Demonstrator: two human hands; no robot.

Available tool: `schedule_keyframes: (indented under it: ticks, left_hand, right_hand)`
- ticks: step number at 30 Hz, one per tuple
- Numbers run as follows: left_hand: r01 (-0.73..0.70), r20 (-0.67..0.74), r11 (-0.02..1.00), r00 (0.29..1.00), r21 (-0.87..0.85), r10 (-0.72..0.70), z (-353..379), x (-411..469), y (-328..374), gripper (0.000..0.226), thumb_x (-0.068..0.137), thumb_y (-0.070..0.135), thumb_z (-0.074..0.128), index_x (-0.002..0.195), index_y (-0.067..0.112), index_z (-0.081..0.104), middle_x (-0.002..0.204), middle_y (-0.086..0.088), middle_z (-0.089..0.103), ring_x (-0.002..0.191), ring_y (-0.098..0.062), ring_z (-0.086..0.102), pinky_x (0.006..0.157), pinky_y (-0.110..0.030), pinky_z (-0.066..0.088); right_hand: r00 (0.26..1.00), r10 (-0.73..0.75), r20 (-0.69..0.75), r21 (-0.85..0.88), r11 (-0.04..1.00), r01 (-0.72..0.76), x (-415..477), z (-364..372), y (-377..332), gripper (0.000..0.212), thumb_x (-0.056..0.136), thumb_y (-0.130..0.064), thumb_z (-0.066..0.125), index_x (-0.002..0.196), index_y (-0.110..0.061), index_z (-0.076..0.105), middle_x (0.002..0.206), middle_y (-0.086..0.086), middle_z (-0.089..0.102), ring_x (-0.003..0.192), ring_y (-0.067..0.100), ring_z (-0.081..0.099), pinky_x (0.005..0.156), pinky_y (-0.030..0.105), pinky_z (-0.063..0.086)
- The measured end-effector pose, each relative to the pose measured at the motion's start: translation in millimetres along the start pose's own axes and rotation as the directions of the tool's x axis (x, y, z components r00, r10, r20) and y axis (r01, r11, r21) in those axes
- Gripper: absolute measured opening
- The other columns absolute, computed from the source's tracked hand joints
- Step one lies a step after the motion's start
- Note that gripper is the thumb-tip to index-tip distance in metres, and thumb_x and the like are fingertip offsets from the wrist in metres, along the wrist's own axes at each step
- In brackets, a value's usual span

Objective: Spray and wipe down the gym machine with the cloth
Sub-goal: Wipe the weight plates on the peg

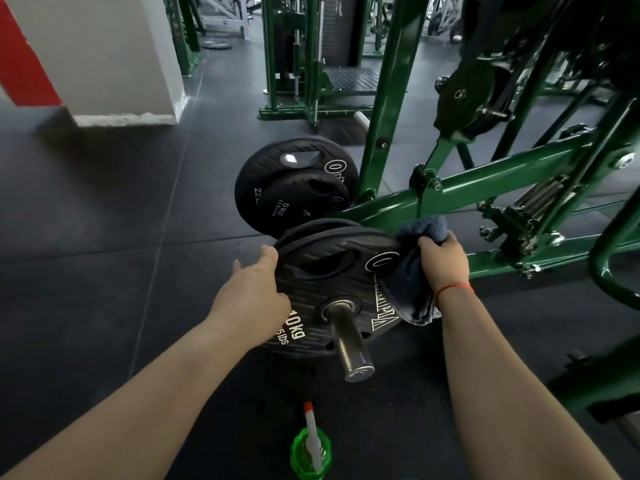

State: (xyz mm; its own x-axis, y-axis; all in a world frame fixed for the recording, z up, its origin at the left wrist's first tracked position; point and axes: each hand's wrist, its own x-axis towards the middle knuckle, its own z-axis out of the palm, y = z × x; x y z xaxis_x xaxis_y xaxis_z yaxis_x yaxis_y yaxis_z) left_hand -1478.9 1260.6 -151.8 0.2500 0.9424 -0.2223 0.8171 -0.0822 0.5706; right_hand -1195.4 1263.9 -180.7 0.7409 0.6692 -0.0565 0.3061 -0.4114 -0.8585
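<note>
Left hand (252,296) steadies the 10 kg plate (322,289), fingers together on its left rim; right hand (443,261), fingers curled round the cloth (405,282), should rub firmly along its right edge

Dark rubber floor (104,220), white pillar (114,53), red wall (20,57)

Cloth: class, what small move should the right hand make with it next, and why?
Probably draw the cloth leftward across the plate. The right hand grips it at the right rim, the left hand rests on the left side, seemingly steadying it, and most of the face is uncovered.
</note>
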Motion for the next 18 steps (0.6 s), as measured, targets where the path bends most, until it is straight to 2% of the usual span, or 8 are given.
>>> schedule_keyframes:
  ticks: [2, 5, 6, 8, 10, 13, 16, 18]
  left_hand:
    - [0.024, -0.004, 1.000, 1.000, -0.011, -0.024, -1.5, 1.0, -2.4, 0.082, 0.096, 0.007, 0.050, 0.162, 0.017, 0.003, 0.115, -0.011, 0.064, 0.154, -0.038, -0.006, 0.119, -0.040, 0.025]
    - [0.056, 0.003, 0.997, 0.998, 0.045, -0.056, -4.3, -1.0, -0.5, 0.079, 0.099, 0.012, 0.049, 0.160, 0.007, 0.000, 0.082, 0.001, 0.055, 0.149, -0.042, 0.017, 0.127, -0.046, 0.007]
    - [0.059, -0.002, 0.996, 0.998, 0.061, -0.059, -5.0, -2.1, 0.3, 0.078, 0.100, 0.014, 0.048, 0.160, 0.005, -0.002, 0.087, 0.000, 0.059, 0.148, -0.042, 0.020, 0.126, -0.047, 0.007]
    - [0.046, -0.046, 0.996, 0.998, 0.080, -0.042, -4.7, -3.0, -0.7, 0.078, 0.101, 0.015, 0.047, 0.160, 0.007, -0.003, 0.129, -0.013, 0.061, 0.152, -0.039, 0.009, 0.126, -0.047, 0.014]
    - [-0.001, -0.096, 0.997, 0.995, 0.078, 0.008, -3.5, -1.5, -4.4, 0.077, 0.100, 0.014, 0.046, 0.161, 0.014, -0.001, 0.163, -0.013, 0.028, 0.154, -0.037, -0.004, 0.125, -0.046, 0.018]
    - [-0.100, -0.122, 0.995, 0.987, 0.023, 0.102, -0.3, -0.9, -4.3, 0.078, 0.099, 0.008, 0.047, 0.162, 0.024, 0.003, 0.169, -0.001, 0.010, 0.155, -0.032, -0.002, 0.122, -0.043, 0.022]
    - [-0.154, -0.148, 0.988, 0.977, -0.013, 0.150, 1.5, -2.2, -0.1, 0.082, 0.097, 0.001, 0.046, 0.162, 0.025, 0.002, 0.166, -0.008, 0.022, 0.155, -0.031, 0.006, 0.116, -0.040, 0.031]
    - [-0.166, -0.169, 0.986, 0.973, -0.031, 0.159, 2.0, -2.0, 0.3, 0.088, 0.094, -0.003, 0.047, 0.162, 0.024, -0.001, 0.159, -0.016, 0.035, 0.150, -0.033, 0.025, 0.109, -0.039, 0.038]
  right_hand:
    - [0.999, -0.047, 0.021, -0.075, 0.996, 0.048, -3.2, -2.3, -5.7, 0.015, 0.091, -0.022, 0.053, 0.102, -0.011, 0.052, 0.095, 0.011, 0.057, 0.093, 0.031, 0.053, 0.076, 0.033, 0.034]
    - [0.990, -0.136, 0.022, -0.171, 0.976, 0.138, -13.8, -0.2, -18.5, 0.025, 0.090, -0.025, 0.054, 0.109, -0.009, 0.053, 0.106, 0.017, 0.061, 0.101, 0.037, 0.057, 0.079, 0.037, 0.040]
    - [0.985, -0.174, 0.021, -0.199, 0.964, 0.175, -17.9, 2.3, -23.6, 0.026, 0.089, -0.025, 0.054, 0.109, -0.009, 0.052, 0.109, 0.019, 0.062, 0.102, 0.039, 0.057, 0.082, 0.040, 0.043]
    - [0.964, -0.267, 0.019, -0.267, 0.928, 0.262, -28.4, 9.5, -36.3, 0.028, 0.087, -0.027, 0.055, 0.108, -0.008, 0.051, 0.109, 0.021, 0.060, 0.103, 0.041, 0.056, 0.085, 0.045, 0.046]
    - [0.931, -0.365, 0.013, -0.349, 0.871, 0.346, -40.8, 18.8, -49.9, 0.033, 0.086, -0.031, 0.056, 0.110, -0.009, 0.051, 0.109, 0.020, 0.059, 0.104, 0.041, 0.055, 0.086, 0.047, 0.045]
    - [0.870, -0.492, 0.020, -0.466, 0.766, 0.444, -63.2, 37.0, -67.3, 0.040, 0.083, -0.041, 0.058, 0.113, -0.015, 0.052, 0.109, 0.013, 0.058, 0.106, 0.036, 0.053, 0.087, 0.044, 0.040]
    - [0.774, -0.633, 0.034, -0.537, 0.642, 0.548, -87.2, 61.0, -72.6, 0.044, 0.078, -0.048, 0.057, 0.111, -0.020, 0.055, 0.104, 0.006, 0.057, 0.101, 0.032, 0.053, 0.083, 0.041, 0.037]
    - [0.697, -0.715, 0.055, -0.560, 0.555, 0.615, -101.8, 77.0, -70.6, 0.044, 0.074, -0.048, 0.055, 0.110, -0.023, 0.058, 0.100, 0.004, 0.058, 0.097, 0.031, 0.053, 0.081, 0.041, 0.036]
